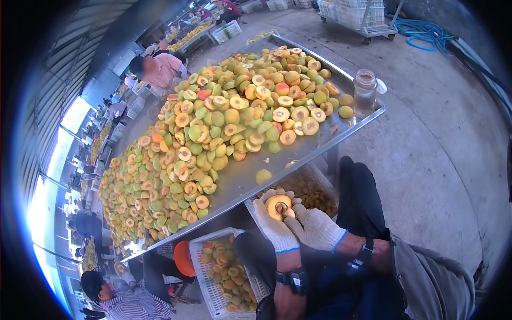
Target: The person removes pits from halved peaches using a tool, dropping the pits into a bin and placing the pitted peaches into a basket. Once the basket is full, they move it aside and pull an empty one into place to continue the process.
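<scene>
A halved yellow fruit [279, 207] with its brown centre facing up rests in my gloved left hand [275, 226], whose fingers curl around it. My gloved right hand [317, 229] is beside it, with its fingers at the fruit's right edge; whether a tool is in that hand cannot be made out. Both hands are over a crate [333, 191] of brown pits, below the near edge of a metal table [240, 186]. A large heap of halved fruit [213, 125] covers much of the table. One piece [263, 176] lies apart near the edge.
A glass jar [365, 93] stands at the table's right corner. Below are a white basket [198, 250] of fruit halves and an orange bowl [184, 258]. A person in stripes [133, 303] sits at lower left; another in pink [162, 72] is across the table. A crate cart [368, 29] stands behind.
</scene>
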`<act>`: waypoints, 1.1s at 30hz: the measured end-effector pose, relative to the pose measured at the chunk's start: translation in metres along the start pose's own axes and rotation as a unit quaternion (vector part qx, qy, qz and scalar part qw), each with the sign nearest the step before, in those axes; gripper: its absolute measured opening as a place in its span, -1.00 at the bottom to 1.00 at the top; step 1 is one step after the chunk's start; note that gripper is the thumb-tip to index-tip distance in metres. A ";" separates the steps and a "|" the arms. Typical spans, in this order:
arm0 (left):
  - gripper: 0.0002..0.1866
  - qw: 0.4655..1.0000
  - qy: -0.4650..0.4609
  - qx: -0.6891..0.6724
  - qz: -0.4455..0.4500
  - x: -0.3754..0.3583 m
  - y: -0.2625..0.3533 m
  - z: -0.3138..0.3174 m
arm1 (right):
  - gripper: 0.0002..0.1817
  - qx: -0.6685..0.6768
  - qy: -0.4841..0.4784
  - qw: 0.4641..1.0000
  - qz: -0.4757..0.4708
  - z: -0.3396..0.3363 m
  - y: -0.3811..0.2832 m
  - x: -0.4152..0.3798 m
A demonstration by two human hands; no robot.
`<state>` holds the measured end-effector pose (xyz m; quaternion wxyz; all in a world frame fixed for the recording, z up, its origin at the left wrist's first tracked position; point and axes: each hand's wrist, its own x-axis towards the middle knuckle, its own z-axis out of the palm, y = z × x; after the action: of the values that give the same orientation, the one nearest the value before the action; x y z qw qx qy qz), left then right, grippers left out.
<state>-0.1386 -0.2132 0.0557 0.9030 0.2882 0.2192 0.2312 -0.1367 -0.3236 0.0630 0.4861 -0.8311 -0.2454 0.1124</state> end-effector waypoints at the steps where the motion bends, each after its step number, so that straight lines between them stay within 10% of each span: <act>1: -0.51 1.000 -0.001 0.002 -0.001 -0.001 0.000 0.000 | -0.61 0.001 0.002 1.000 0.001 0.000 -0.001 -0.001; 33: -0.50 0.963 -0.031 0.256 0.079 -0.018 0.018 0.038 | -0.61 0.069 -0.076 0.994 0.044 -0.034 -0.007 0.000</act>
<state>-0.1378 -0.2258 0.0995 0.7845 0.5327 0.2197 0.2290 -0.1247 -0.3467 0.0866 0.5165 -0.7951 -0.2360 0.2130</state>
